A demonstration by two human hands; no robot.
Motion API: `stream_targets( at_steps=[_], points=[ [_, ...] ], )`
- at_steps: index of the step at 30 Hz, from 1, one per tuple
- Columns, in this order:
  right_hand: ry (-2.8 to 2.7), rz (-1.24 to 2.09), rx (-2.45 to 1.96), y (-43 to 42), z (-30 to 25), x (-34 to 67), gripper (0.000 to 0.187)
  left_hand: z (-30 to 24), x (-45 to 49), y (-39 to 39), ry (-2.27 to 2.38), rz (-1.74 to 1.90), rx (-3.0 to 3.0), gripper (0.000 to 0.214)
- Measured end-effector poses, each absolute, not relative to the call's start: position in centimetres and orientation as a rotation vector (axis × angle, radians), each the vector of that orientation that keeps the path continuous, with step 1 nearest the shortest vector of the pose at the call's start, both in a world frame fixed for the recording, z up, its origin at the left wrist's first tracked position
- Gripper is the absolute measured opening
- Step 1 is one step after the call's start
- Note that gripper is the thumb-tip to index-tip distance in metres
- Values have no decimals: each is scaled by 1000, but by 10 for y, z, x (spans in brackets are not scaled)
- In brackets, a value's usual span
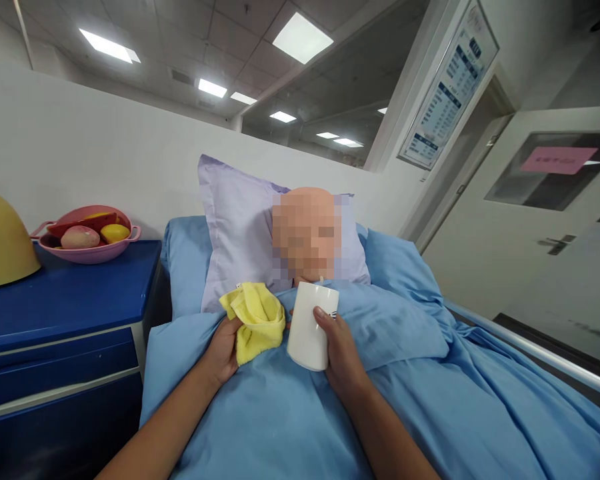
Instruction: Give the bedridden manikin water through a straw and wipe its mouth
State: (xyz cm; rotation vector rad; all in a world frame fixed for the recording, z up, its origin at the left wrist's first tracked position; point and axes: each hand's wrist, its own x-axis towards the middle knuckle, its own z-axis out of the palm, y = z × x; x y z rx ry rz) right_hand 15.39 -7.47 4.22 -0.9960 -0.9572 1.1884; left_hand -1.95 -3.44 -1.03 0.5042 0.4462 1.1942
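A folded yellow cloth [259, 320] is gripped in my left hand [224, 352], over the blue quilt [290, 420]. My right hand [341, 343] is wrapped round a white mug [307, 327], which leans a little; a short straw-like tip [322, 281] shows at its rim. What is inside the mug cannot be seen. Just beyond the mug lies a bald mannequin-like head [307, 200], its face blurred, propped on a lilac pillow [240, 233]. The quilt covers everything below its neck.
To the left stands a blue bedside cabinet [100, 293] bearing a pink basket [87, 255] of fruit and a yellow dome-shaped vessel [5, 233]. A metal bed rail [530, 350] runs along the right side. Behind it is a white door [480, 247]; a framed notice [447, 93] hangs on the wall.
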Motion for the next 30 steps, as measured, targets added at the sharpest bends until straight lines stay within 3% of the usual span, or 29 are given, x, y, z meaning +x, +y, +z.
stream_targets(
  at_steps=[14, 24, 30],
  points=[
    [-1081, 1115, -1030, -77, 41, 155, 53, -11, -19, -34, 421, 1199, 521, 36],
    [-1236, 1137, -1100, -69, 47, 193, 45, -20, -21, -30, 388, 1196, 543, 38],
    [-1256, 1025, -1199, -69, 47, 193, 57, -17, -20, -32, 387, 1206, 537, 38]
  ],
)
